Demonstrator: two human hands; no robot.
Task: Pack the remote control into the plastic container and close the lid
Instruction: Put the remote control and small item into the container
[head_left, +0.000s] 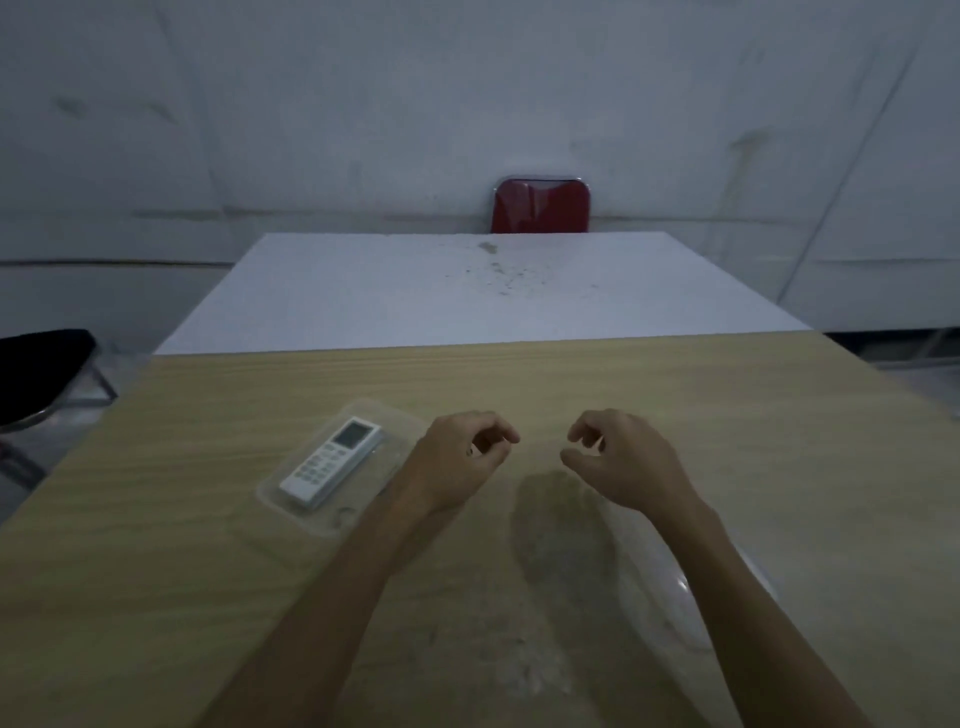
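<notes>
Just left of both hands' loosely curled, empty fingers (493, 434), the remote control (332, 461) lies in its plastic container (291, 506).

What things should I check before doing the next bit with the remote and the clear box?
1. Remote is lying inside the clear box: ok.
2. Remote lies flat, buttons up, not poking over the rim: ok, as far as the view shows.
3. Lid is on the box: not ok, nothing covers the remote.
4. Lid is found: cannot tell. A clear rounded thing lies under the right forearm, but it is too blurry to name.
5. Left hand and right hand are free: they look empty, fingers curled, though a clear lid would be hard to see.
6. Wooden table has room near the box: ok.
</notes>
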